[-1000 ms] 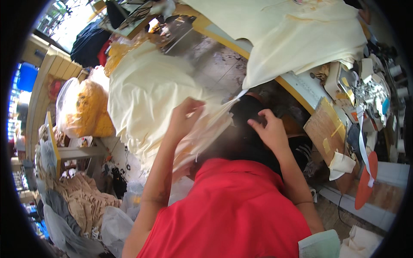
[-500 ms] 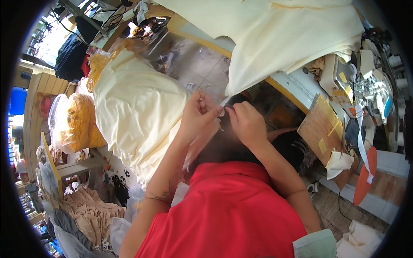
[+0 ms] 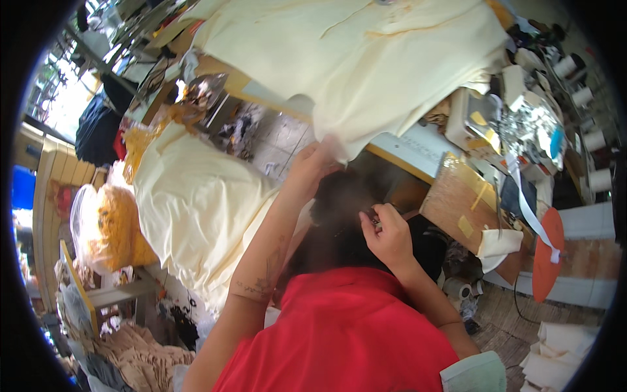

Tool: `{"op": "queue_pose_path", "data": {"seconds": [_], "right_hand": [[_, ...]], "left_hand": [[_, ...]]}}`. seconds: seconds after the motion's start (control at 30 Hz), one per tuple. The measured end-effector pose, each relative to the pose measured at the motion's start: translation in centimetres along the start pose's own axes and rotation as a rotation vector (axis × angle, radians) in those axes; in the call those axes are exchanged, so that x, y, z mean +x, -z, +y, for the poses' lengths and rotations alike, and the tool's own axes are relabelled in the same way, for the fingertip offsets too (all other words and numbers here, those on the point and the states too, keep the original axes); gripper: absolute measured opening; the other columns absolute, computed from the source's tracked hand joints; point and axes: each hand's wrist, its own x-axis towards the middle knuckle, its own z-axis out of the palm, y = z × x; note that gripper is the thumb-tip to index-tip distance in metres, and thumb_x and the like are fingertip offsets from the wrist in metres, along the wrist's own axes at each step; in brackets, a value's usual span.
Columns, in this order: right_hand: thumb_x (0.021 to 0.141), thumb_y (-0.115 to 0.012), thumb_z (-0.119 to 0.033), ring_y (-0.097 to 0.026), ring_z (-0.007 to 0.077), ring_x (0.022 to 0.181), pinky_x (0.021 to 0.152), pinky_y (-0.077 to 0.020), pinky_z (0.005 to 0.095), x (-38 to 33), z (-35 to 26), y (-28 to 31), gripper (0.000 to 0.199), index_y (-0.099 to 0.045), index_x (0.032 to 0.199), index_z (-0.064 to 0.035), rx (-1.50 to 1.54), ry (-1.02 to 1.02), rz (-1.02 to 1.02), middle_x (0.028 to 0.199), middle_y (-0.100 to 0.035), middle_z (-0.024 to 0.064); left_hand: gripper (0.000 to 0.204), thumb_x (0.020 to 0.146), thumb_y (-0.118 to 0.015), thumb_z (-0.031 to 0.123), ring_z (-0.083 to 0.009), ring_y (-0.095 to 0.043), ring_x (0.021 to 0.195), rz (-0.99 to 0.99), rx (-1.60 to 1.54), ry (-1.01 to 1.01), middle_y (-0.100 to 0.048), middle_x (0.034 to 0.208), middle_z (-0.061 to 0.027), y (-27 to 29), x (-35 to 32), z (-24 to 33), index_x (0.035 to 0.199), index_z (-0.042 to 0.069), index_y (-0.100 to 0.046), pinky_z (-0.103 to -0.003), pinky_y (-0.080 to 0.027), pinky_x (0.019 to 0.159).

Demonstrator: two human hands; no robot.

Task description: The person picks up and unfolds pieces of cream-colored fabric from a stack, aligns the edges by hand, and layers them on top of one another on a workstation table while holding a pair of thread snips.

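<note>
Watching from afar, head view. Left hand: fingers blurred, bent at the hanging corner of a cream cloth; I can't tell how far they are parted or whether they grip it. That cloth spreads beyond them over the surface. Right hand lower and to their right, nearer the red shirt: its fingers curl in toward the thumb, and I see a small dark thing between, too small to name; firm hold or not, I can't tell. A second, wrinkled cream cloth heaps left of the left fingers; farther left, a clear bag of yellow material. Right of the right fingers, a wooden board, then an orange disc.
</note>
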Motion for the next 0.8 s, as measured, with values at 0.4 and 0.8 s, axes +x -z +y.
{"op": "queue_pose_path", "data": {"seconds": [0.4,0.8], "right_hand": [[0.089,-0.063,-0.004,-0.066,0.0401,0.087,0.073,-0.0545,0.0476,8.2,-1.1,5.3,0.034,-0.059,0.123,-0.0007,-0.197,-0.081,0.22,0.097,-0.064,0.0187],[0.091,-0.063,-0.015,-0.067,0.0438,0.091,0.078,-0.0557,0.0496,9.8,0.2,2.8,0.023,-0.058,0.107,0.0012,-0.321,-0.337,0.04,0.095,-0.068,0.0236]], "left_hand": [[0.026,0.105,-0.056,0.027,-0.0126,-0.063,0.091,0.311,0.104,-0.035,-0.066,0.106,-0.0037,6.3,-17.3,1.2,0.116,0.004,-0.06,-0.032,-0.054,0.077],[0.01,0.103,-0.06,0.017,-0.0032,-0.044,0.056,0.611,0.04,-0.154,-0.051,0.068,0.0061,12.0,-23.2,-0.6,0.099,0.008,-0.06,-0.017,-0.039,0.056]]}}
